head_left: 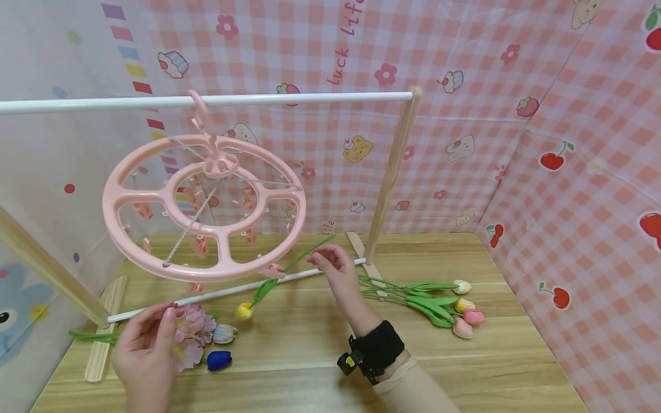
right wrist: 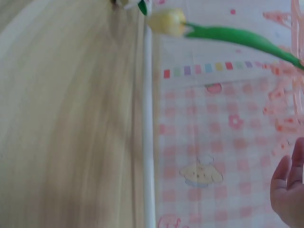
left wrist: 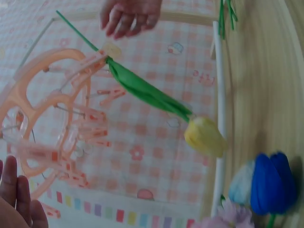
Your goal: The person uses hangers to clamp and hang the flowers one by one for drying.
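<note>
A pink round clip hanger (head_left: 120, 198) hangs by its hook from a white rail. One clip near its front right edge grips the stem of a yellow tulip (head_left: 245, 311), whose bloom tilts downward. My right hand (head_left: 338, 275) is beside the free end of the green stem, fingers loosely bent and apart from it; the left wrist view shows this hand (left wrist: 133, 16) holding nothing. Below the hanger's front left edge is my left hand (head_left: 147, 350), its fingers (left wrist: 8, 178) extended near the clips. It overlaps pink-purple flowers (head_left: 196, 324) in the head view.
Several white, yellow and pink tulips (head_left: 439, 301) lie on the table at right. A blue tulip (head_left: 219, 361) and a pale blue tulip (head_left: 224, 334) lie at front left. The rack has wooden posts (head_left: 395, 166) and a low white bar (head_left: 304, 274).
</note>
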Action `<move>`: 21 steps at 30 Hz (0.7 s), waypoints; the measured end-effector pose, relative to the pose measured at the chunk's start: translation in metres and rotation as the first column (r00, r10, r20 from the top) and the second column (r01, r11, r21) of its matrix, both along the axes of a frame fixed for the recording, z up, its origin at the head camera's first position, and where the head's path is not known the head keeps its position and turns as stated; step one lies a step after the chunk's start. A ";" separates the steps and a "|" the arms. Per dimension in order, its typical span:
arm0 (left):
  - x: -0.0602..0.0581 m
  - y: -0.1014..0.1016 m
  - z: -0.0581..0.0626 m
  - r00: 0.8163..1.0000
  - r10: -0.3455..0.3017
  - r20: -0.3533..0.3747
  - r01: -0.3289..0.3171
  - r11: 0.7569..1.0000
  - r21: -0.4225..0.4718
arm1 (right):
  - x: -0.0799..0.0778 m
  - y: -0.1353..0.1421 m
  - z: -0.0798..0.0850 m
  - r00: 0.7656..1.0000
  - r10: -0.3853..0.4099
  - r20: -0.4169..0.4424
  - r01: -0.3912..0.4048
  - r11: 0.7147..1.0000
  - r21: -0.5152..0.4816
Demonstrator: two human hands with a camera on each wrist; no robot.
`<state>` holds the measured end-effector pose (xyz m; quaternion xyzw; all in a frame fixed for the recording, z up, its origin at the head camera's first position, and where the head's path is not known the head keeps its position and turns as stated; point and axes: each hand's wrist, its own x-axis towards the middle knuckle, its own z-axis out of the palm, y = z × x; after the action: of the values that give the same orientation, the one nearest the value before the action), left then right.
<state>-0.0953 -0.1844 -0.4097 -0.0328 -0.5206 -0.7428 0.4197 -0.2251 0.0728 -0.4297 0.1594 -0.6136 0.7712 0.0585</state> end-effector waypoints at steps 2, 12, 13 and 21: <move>0.001 -0.005 -0.001 0.993 0.064 0.100 -0.061 0.997 -0.038 | -0.003 0.007 0.002 0.999 -0.049 -0.002 0.049 0.999 -0.010; -0.001 -0.034 -0.015 0.874 0.319 0.366 -0.216 0.930 -0.297 | -0.018 0.046 0.024 0.946 -0.315 -0.075 0.314 0.949 -0.025; -0.001 -0.036 -0.017 0.856 0.340 0.389 -0.216 0.920 -0.328 | -0.019 0.049 0.028 0.937 -0.338 -0.088 0.337 0.941 -0.026; -0.003 -0.056 -0.033 0.700 0.424 0.575 -0.133 0.868 -0.478 | -0.027 0.068 0.050 0.865 -0.485 -0.127 0.484 0.874 -0.038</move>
<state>-0.0985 -0.2402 -0.4431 0.2289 -0.7741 -0.5078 0.3007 -0.2521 0.1410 -0.3795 0.0511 -0.6270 0.7208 0.2912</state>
